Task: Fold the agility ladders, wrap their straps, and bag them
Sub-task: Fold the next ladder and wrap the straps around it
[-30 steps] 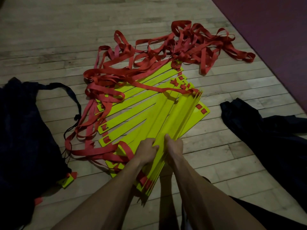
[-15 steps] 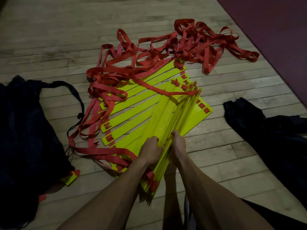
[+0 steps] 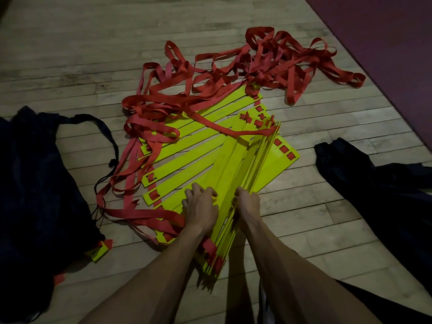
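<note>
Left hand (image 3: 201, 208): I see fingers curled, gripping the rungs (image 3: 236, 174)
Right hand (image 3: 248, 203): gripping the rungs' other side
Straps (image 3: 233, 73): tangled beyond the rungs
Bags: one (image 3: 35, 174) left of rungs, one (image 3: 374, 183) right

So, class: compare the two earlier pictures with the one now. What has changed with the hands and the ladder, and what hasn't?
Little changed. The left hand and right hand still grip the upright bundle of yellow rungs, squeezing it slightly tighter. The red straps, the flat rungs and both dark bags stayed put.
</note>
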The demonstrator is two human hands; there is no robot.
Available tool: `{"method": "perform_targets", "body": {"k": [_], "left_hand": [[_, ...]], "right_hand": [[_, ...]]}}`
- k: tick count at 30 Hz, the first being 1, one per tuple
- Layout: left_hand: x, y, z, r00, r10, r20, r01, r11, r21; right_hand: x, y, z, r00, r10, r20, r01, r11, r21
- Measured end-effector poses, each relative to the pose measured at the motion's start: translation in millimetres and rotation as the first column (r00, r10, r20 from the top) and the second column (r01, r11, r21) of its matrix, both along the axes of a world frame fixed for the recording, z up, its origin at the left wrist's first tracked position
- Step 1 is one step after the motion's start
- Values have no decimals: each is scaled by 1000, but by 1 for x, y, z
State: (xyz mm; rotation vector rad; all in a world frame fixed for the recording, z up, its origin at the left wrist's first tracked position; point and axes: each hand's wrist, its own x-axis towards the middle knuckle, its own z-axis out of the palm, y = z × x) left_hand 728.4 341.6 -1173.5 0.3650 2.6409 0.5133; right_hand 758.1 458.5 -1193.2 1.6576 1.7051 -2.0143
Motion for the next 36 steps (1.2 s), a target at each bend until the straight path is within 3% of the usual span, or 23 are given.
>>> {"method": "perform_targets", "body": {"k": [3,6,13,16,20,24,25,26,28,31,36], "left_hand": [[-5,-5,-4,990,109,94,-112,994,22],[-12,-11,-11,974,126,190,-124,992,-21],[-23,-10,-6,951,179,252,-191,981,26],[-30,-10,-2,919,248,307,-272,962,36],[-33,-17,-7,821,303,484,-392,915,92],[-23,-17,0,642,286,711,-633,722,281],[-20,-15,5,611,238,755,-637,713,291],[-18,-13,8,623,197,757,-589,755,288],[-15,-9,10,741,168,651,-433,860,271],[-18,-9,3,868,75,490,-253,918,307],[-16,-10,8,898,115,424,-257,921,293]], "right_hand": [[3,7,-16,999,-29,-22,27,998,-53],[7,8,-3,1000,-16,-5,15,998,-67],[8,13,-54,991,130,-34,-129,991,47],[6,14,-46,989,135,-56,-131,989,62],[6,7,6,978,198,-63,-196,980,33],[1,1,27,975,220,-28,-220,975,16],[0,-3,27,976,215,-44,-215,977,4],[-1,-7,27,977,208,-53,-209,978,-21],[-6,-14,28,977,200,-75,-202,979,-23],[-10,-18,33,964,245,-104,-242,970,37],[-14,-20,26,954,291,-65,-284,953,103]]}}
